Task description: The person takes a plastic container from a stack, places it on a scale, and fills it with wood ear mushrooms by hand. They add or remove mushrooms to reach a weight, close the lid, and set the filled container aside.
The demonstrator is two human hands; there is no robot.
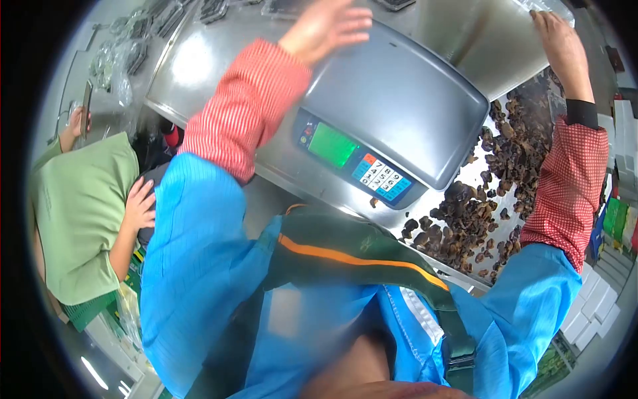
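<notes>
My left hand [329, 30] reaches over the far left side of the scale, with its fingers stretched out and nothing held in them. Below it, the grey digital scale [399, 100] has a bare pan and a lit green display. At the upper right, my right hand [565, 52] has its fingers at the edge of a piece of clear plastic packaging [551, 8] and seems to grip it; the fingertips are partly hidden. Dark dried wood ear mushrooms [515, 149] lie loose on the metal table below my right forearm.
The steel table [193, 80] spreads around the scale, and a metal sheet [488, 46] stands behind it. Black trays in clear plastic [136, 50] are heaped at the upper left. Another person in a green apron [86, 213] sits at the left. White boxes [595, 302] are stacked at the right.
</notes>
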